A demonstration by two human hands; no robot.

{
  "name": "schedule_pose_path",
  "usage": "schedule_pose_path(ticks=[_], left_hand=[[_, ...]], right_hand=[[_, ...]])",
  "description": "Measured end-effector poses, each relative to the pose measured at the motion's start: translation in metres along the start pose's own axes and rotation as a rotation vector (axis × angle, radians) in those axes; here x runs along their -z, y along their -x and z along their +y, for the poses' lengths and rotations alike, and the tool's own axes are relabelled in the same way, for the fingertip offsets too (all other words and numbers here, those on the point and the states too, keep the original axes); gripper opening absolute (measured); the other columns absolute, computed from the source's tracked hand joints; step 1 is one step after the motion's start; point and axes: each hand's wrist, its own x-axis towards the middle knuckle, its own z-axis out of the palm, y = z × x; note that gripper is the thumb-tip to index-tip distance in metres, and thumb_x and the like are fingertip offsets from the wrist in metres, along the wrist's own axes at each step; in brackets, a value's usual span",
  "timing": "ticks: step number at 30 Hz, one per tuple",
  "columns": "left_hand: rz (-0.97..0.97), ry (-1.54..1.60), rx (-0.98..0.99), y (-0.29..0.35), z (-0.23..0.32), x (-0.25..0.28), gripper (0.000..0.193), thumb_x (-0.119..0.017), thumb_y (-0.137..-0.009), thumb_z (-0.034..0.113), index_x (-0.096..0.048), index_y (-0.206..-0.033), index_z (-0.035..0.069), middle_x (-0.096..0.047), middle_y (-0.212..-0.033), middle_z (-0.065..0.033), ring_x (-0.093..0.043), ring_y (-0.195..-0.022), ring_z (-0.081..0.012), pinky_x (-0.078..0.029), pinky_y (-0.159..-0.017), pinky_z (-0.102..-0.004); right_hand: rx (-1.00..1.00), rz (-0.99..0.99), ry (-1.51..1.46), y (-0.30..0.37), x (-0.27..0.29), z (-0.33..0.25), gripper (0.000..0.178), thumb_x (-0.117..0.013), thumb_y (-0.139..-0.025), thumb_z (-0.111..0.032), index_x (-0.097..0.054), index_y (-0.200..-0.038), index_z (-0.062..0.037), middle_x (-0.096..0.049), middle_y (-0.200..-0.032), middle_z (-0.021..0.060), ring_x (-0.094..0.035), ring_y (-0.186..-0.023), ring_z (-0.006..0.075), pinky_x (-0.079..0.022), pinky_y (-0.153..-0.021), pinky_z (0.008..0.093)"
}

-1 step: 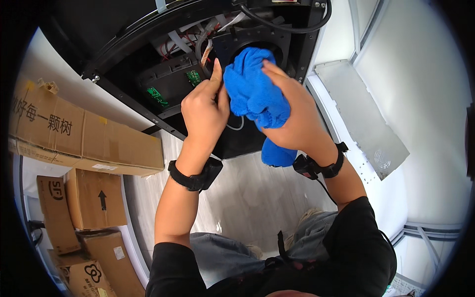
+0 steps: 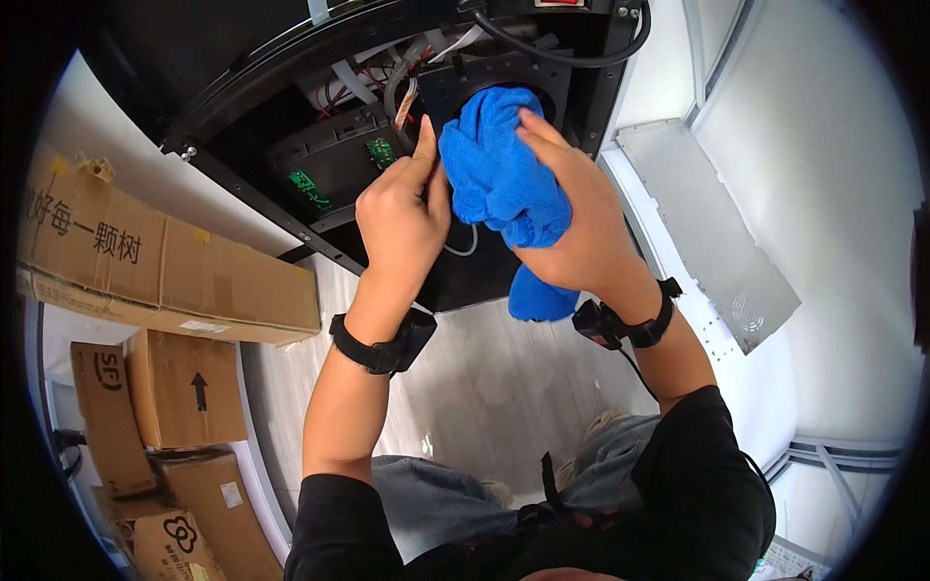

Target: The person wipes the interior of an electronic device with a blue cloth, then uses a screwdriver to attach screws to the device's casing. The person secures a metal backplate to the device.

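My right hand (image 2: pixel 586 218) is closed round a bunched blue cloth (image 2: pixel 504 165) and presses it against the round opening of a black square frame (image 2: pixel 450 92). A loose end of the cloth hangs below the palm. At the frame's left edge is my left hand (image 2: pixel 395 218), with one finger pointing up along it and the others curled in, seemingly gripping that edge; the cloth and the hand hide part of the grip. The frame sits in the open side of a black machine cabinet (image 2: pixel 465 281).
Left of the frame is a black module (image 2: pixel 334 155) with green circuit boards, below exposed wires (image 2: pixel 363 77). A thick black cable (image 2: pixel 562 53) loops across the top. Cardboard boxes (image 2: pixel 189 387) stand at left. A grey metal panel (image 2: pixel 693 203) lies at right.
My right hand and the blue cloth have shifted very slightly over the opening, and the hanging end has risen a little. My left hand stays in place.
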Motion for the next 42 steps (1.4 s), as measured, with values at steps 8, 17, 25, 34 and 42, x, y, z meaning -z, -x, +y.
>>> schedule_pose_path(ticks=[8, 17, 25, 34, 42], left_hand=[[-0.012, -0.030, -0.003, 0.001, 0.002, 0.002, 0.048, -0.064, -0.075, 0.000, -0.063, -0.122, 0.011, -0.052, -0.061, -0.0115, -0.055, -0.051, -0.0258, -0.047, -0.051, -0.0319], [0.000, -0.048, -0.027, 0.000, 0.002, 0.003, 0.024, -0.067, -0.072, 0.003, -0.064, -0.096, 0.002, -0.057, -0.067, -0.0146, -0.059, -0.059, -0.0301, -0.048, -0.056, -0.0333], [-0.015, -0.089, -0.007, 0.003, 0.004, 0.001, 0.053, -0.066, -0.074, 0.001, -0.061, -0.125, 0.011, -0.049, -0.058, -0.0098, -0.054, -0.050, -0.0251, -0.047, -0.051, -0.0334], [-0.014, -0.080, -0.008, 0.002, 0.000, 0.002, 0.053, -0.064, -0.073, 0.001, -0.061, -0.125, 0.013, -0.049, -0.059, -0.0090, -0.055, -0.051, -0.0245, -0.046, -0.050, -0.0343], [-0.010, -0.007, -0.027, 0.002, -0.001, 0.005, 0.011, -0.068, -0.068, 0.008, -0.062, -0.073, 0.001, -0.060, -0.068, -0.0148, -0.062, -0.061, -0.0336, -0.049, -0.054, -0.0364]], right_hand=[[-0.087, -0.068, 0.014, 0.000, -0.007, -0.003, 0.078, -0.075, -0.057, -0.011, -0.047, -0.130, -0.0116, -0.043, -0.142, 0.0131, -0.058, -0.097, 0.0350, -0.049, -0.085, 0.0412], [0.000, 0.028, 0.021, -0.014, -0.011, -0.003, 0.077, -0.076, -0.057, -0.010, -0.047, -0.128, -0.0113, -0.045, -0.140, 0.0118, -0.059, -0.093, 0.0348, -0.050, -0.082, 0.0400], [-0.125, -0.049, 0.066, -0.001, 0.001, 0.000, 0.076, -0.075, -0.058, -0.011, -0.046, -0.128, -0.0088, -0.047, -0.139, 0.0114, -0.059, -0.092, 0.0343, -0.050, -0.080, 0.0394], [-0.004, -0.126, -0.025, 0.007, 0.000, 0.004, 0.077, -0.075, -0.059, -0.012, -0.045, -0.130, -0.0084, -0.045, -0.140, 0.0133, -0.057, -0.098, 0.0370, -0.047, -0.087, 0.0417], [-0.034, -0.219, -0.101, -0.020, -0.005, -0.008, 0.080, -0.076, -0.058, -0.012, -0.041, -0.131, -0.0084, -0.049, -0.134, 0.0158, -0.057, -0.106, 0.0386, -0.047, -0.089, 0.0400]])
